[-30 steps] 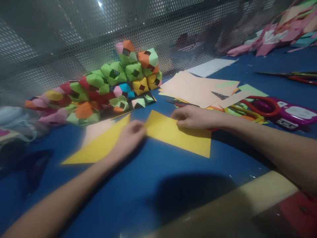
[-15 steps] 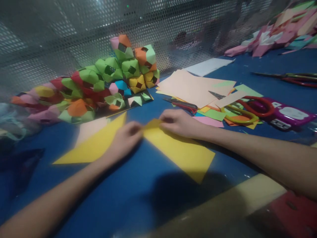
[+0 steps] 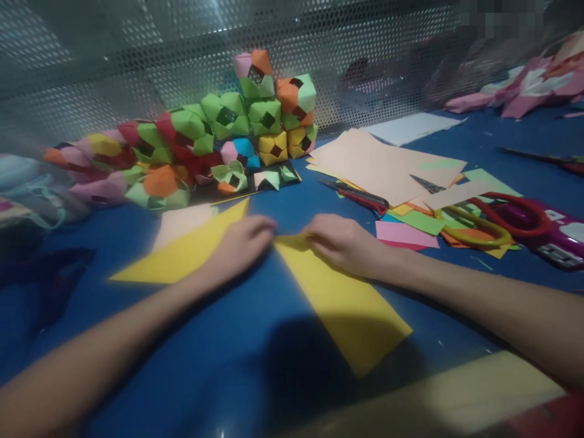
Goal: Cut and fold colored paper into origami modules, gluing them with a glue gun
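Observation:
Between my hands lies a strip-like yellow paper (image 3: 353, 307), its far end folded over. My left hand (image 3: 244, 246) pinches the left corner of that end. The far edge is pressed between the closed fingers of my right hand (image 3: 344, 246), while the near end reaches toward me on the table. A second yellow sheet (image 3: 182, 246), with a pointed corner, lies partly behind my left hand and wrist. Beneath it shows a pale pink paper (image 3: 180, 222).
Folded paper blocks (image 3: 225, 115) are stacked against a perforated metal screen (image 3: 177, 67). To the right are peach sheets (image 3: 374, 164), small scissors (image 3: 353, 196), yellow-and-red-handled scissors (image 3: 493, 234), coloured scraps (image 3: 406, 234) and a purple object (image 3: 563, 240). Everything rests on a blue tabletop (image 3: 196, 359).
The yellow paper has swung so its near end points more toward me, and its folded far end looks narrower. Both hands stay on it. The whole view has shifted slightly.

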A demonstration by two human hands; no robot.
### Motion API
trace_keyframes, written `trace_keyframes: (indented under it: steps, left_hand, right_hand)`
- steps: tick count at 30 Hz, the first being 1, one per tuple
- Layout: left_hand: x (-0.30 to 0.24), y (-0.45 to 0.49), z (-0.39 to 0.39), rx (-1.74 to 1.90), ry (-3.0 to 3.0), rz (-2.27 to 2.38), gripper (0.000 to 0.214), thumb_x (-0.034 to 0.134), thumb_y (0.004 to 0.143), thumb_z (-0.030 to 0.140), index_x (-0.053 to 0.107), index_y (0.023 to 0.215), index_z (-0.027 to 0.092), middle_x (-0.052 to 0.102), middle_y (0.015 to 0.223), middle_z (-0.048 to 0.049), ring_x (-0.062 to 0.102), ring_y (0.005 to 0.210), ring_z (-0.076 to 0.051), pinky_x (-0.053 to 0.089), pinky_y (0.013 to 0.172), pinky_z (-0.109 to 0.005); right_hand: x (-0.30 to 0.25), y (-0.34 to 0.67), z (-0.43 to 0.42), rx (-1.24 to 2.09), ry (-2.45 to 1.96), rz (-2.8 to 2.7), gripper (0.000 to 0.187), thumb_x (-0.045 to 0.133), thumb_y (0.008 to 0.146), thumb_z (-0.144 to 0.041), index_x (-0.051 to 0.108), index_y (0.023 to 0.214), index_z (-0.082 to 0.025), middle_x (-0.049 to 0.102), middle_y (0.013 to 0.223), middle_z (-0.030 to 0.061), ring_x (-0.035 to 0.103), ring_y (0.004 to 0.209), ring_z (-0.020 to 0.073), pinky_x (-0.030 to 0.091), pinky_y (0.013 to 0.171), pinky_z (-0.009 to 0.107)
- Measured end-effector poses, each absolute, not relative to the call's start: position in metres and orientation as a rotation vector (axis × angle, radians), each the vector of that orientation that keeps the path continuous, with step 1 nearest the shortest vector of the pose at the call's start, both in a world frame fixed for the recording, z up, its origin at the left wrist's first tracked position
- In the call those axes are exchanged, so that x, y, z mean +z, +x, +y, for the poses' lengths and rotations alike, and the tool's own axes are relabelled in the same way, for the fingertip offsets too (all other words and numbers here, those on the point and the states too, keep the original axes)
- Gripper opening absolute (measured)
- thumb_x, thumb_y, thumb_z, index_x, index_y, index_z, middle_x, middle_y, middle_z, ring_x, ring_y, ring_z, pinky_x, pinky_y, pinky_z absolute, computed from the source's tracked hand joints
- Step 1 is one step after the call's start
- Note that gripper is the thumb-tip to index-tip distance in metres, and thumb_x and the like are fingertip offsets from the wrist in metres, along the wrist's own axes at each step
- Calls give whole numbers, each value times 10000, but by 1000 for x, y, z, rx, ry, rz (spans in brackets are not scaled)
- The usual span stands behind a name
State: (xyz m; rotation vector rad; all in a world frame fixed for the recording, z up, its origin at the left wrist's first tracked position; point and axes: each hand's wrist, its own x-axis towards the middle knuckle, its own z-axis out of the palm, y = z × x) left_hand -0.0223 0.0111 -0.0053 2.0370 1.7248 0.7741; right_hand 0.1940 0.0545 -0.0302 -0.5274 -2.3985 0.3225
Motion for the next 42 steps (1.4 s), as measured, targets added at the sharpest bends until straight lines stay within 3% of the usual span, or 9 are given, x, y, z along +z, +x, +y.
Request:
trace_keyframes:
  steps: [5, 10, 16, 20, 26, 34, 42]
  left_hand:
    - [-3, -31, 18, 844, 1870, 1778, 285, 441, 858, 378, 640, 873, 175, 665, 766, -33, 602, 727, -174, 470, 699, -298]
    - [-8, -33, 19, 898, 1927, 1745, 171, 525, 812, 305, 617, 866, 172, 669, 858, -39, 604, 790, -174, 473, 744, -306]
    - [-9, -25, 16, 748, 2106, 1609, 176, 524, 843, 293, 644, 861, 164, 647, 842, -34, 589, 788, -162, 458, 739, -299]
    - [-11, -21, 14, 681, 2228, 1597, 168, 502, 843, 209, 626, 748, 150, 608, 775, -29, 569, 750, -151, 438, 700, -285]
    - [-8, -21, 10, 564, 2210, 1615, 101, 534, 785, 167, 595, 705, 152, 562, 745, -9, 523, 682, -133, 416, 638, -266]
    - [2, -34, 18, 429, 2207, 1389, 156, 518, 852, 237, 652, 840, 157, 602, 859, -26, 558, 796, -142, 446, 761, -279]
    - [-1, -46, 26, 417, 2205, 1219, 150, 546, 851, 245, 679, 870, 179, 617, 916, -25, 586, 852, -135, 456, 805, -266]
  right_hand:
    - [-27, 195, 59, 548, -656, -2344, 124, 469, 850, -170, 593, 850, -179, 655, 827, 63, 570, 725, 166, 415, 647, 268]
    - [-24, 195, 63, 683, -778, -2311, 85, 500, 818, -184, 577, 783, -170, 628, 737, 24, 538, 658, 141, 388, 604, 246]
    - [-25, 194, 61, 744, -780, -2288, 142, 510, 813, -183, 621, 896, -150, 676, 828, 42, 580, 717, 148, 416, 638, 244]
    - [-23, 191, 58, 692, -807, -2242, 151, 565, 811, -218, 628, 931, -149, 674, 801, 34, 569, 667, 144, 420, 597, 245]
    - [-20, 191, 53, 519, -624, -2208, 99, 531, 865, -142, 607, 801, -149, 661, 776, 52, 594, 717, 142, 454, 658, 256]
    - [-22, 201, 44, 58, -208, -2489, 139, 486, 911, -124, 615, 862, -131, 673, 853, 107, 565, 783, 188, 417, 649, 317]
    - [-19, 204, 38, 30, -64, -2655, 236, 383, 931, -80, 617, 902, -103, 688, 1022, 140, 548, 922, 209, 446, 747, 336]
